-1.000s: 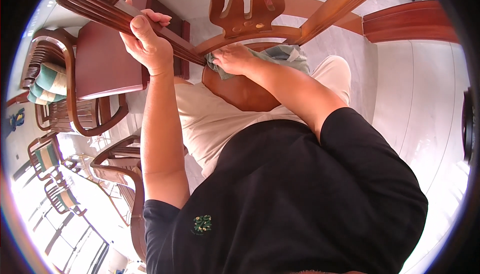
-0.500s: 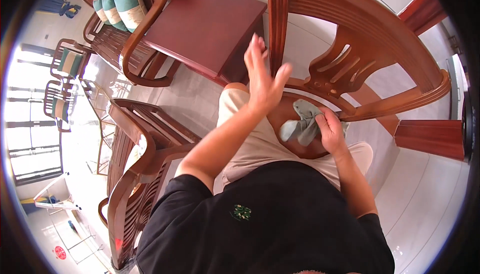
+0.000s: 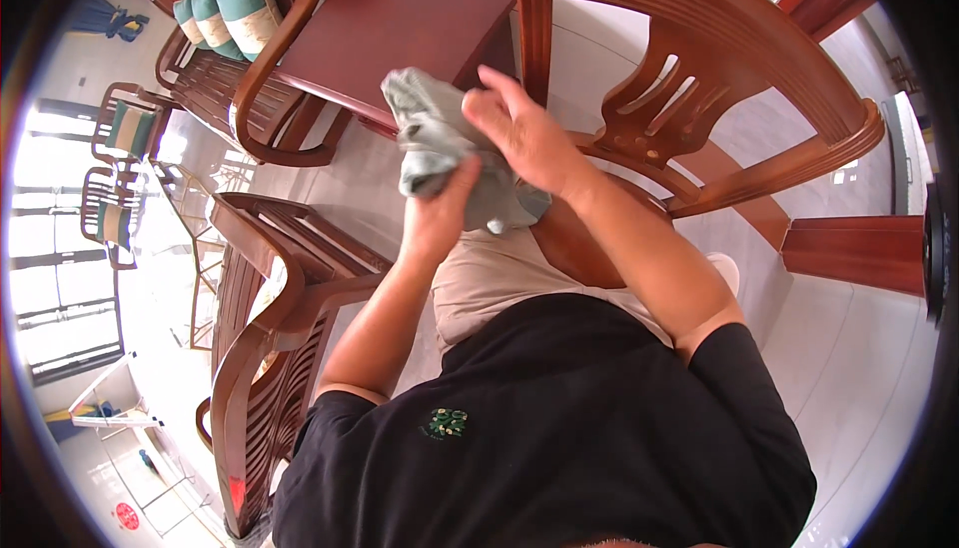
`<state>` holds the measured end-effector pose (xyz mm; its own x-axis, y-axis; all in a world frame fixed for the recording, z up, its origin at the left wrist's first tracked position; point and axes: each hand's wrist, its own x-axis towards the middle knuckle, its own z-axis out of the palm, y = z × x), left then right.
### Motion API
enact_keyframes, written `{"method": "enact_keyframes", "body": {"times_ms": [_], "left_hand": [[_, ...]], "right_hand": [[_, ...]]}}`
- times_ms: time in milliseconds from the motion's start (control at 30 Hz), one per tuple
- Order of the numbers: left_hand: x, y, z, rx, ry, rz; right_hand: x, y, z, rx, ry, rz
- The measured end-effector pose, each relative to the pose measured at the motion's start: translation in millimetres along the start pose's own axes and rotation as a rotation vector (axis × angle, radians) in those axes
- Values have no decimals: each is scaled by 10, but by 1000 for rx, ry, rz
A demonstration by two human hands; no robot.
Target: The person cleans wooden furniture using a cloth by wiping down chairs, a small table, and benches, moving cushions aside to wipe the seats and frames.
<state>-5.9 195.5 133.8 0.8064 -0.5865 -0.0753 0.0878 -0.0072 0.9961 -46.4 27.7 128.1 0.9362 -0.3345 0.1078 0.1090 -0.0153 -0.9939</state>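
A crumpled grey-green cloth (image 3: 432,108) is raised in front of my body, partly smeared by motion. My left hand (image 3: 445,206) grips it from below, the thumb lying along its near side. My right hand (image 3: 531,140) is beside the cloth on its right, palm turned toward it and fingers stretched out. Whether those fingertips touch the cloth is hard to tell. Under the hands, between my legs, part of a brown wooden seat (image 3: 571,246) shows.
A wooden chair back (image 3: 689,98) curves up right in front of me. The dark red side table (image 3: 400,33) stands beyond my left hand, next to a wooden bench (image 3: 235,88) with green cushions (image 3: 248,13). A slatted wooden armchair (image 3: 285,288) is close on my left.
The cloth has gone up and to the left, passing from my right hand to my left. My right hand has let go and moved up; my left has come lower and closed on it.
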Motion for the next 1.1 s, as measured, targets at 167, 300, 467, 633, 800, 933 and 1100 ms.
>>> {"method": "enact_keyframes", "body": {"times_ms": [167, 300, 467, 633, 800, 933, 1100], "left_hand": [[93, 92, -303, -191, -55, -306], [229, 72, -506, -58, -78, -196], [313, 302, -645, -285, -65, -28], [251, 564, -848, 289, -303, 205], [283, 775, -1005, 323, -309, -144], [251, 724, -1008, 44, -138, -157], [101, 642, -798, -50, 14, -90]], "right_hand": [[-247, 199, 94, -360, -8, 21], [-145, 168, 62, -372, 116, -152], [-79, -385, 34, 277, 145, -54], [167, -594, 111, 232, 107, -49], [290, -495, -83, -131, -99, 86], [127, -288, 50, -52, -131, 225], [-1, -68, 31, 180, -358, 580]]}}
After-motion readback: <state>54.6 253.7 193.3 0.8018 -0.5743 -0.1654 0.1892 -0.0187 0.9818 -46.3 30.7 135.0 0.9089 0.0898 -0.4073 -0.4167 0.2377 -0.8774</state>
